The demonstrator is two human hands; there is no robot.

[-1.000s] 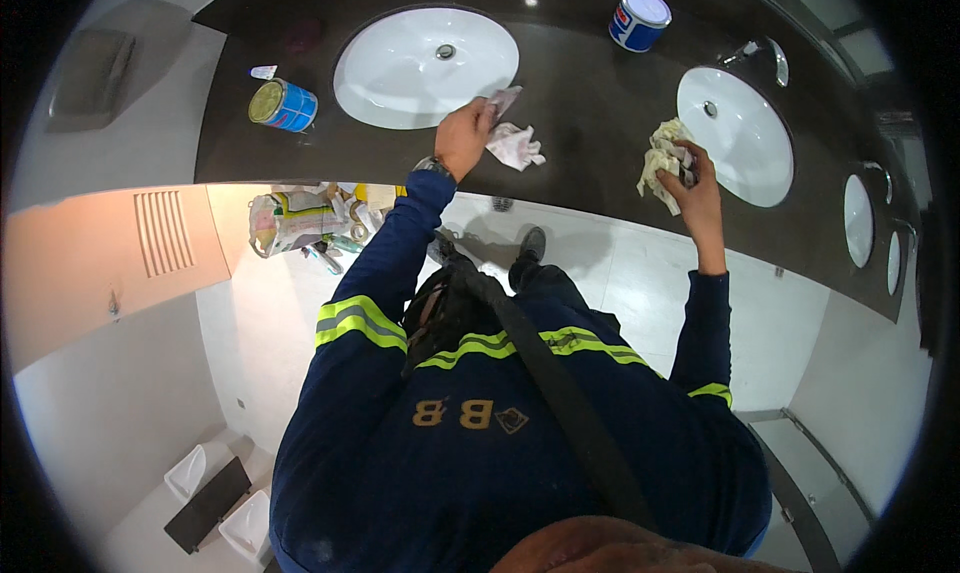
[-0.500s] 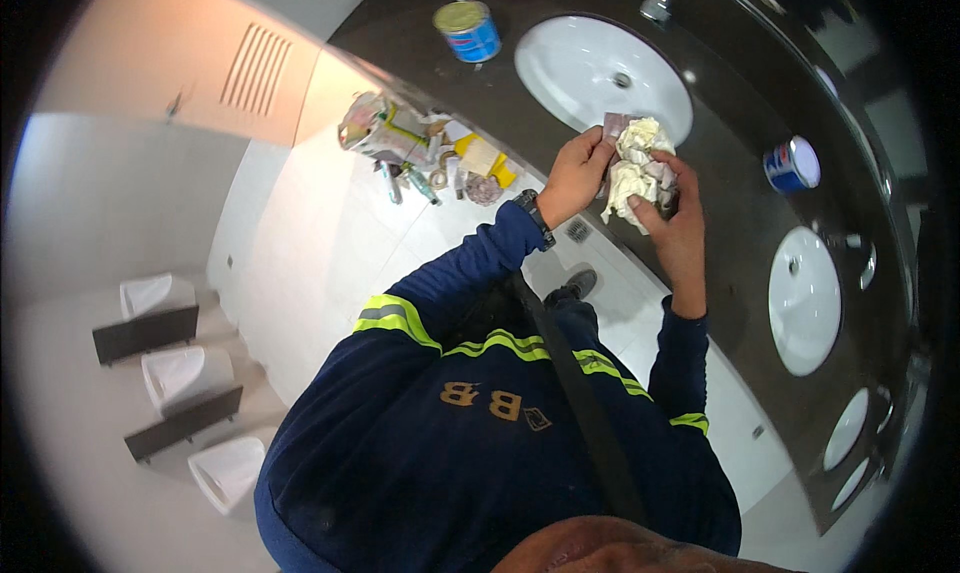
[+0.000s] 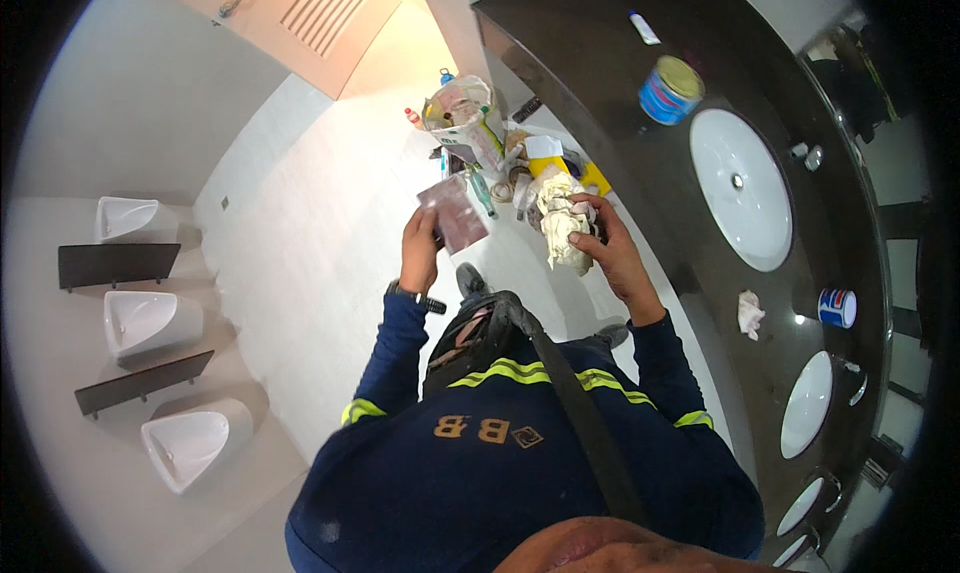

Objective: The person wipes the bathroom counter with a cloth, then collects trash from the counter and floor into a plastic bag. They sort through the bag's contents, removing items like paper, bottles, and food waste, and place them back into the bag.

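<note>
My left hand (image 3: 420, 255) grips the edge of a flat, reddish-brown sheet of sandpaper (image 3: 460, 215), its face dusted with pale powder. Apart from it, over the floor beside the counter, my right hand (image 3: 618, 251) is closed around a crumpled cream rag (image 3: 566, 235). Some greyish cloth shows at the rag's edges. Beyond both hands, a white bucket (image 3: 465, 138) stuffed with things stands on the floor. Next to it lie a green bottle (image 3: 482, 193) and a yellow piece (image 3: 597, 179), partly hidden behind the rag.
Along the right runs a dark counter (image 3: 640, 173) with several white sinks, one sink (image 3: 740, 188) nearest. On it stand an open blue tin (image 3: 671, 91), a second blue can (image 3: 837, 308), a white tube (image 3: 644, 29) and a crumpled tissue (image 3: 750, 315). Urinals (image 3: 155, 323) line the left wall.
I have turned left, away from the sink. My hands have moved apart: the sandpaper is now clear of the rag in my left hand, and the rag stays in my right.
</note>
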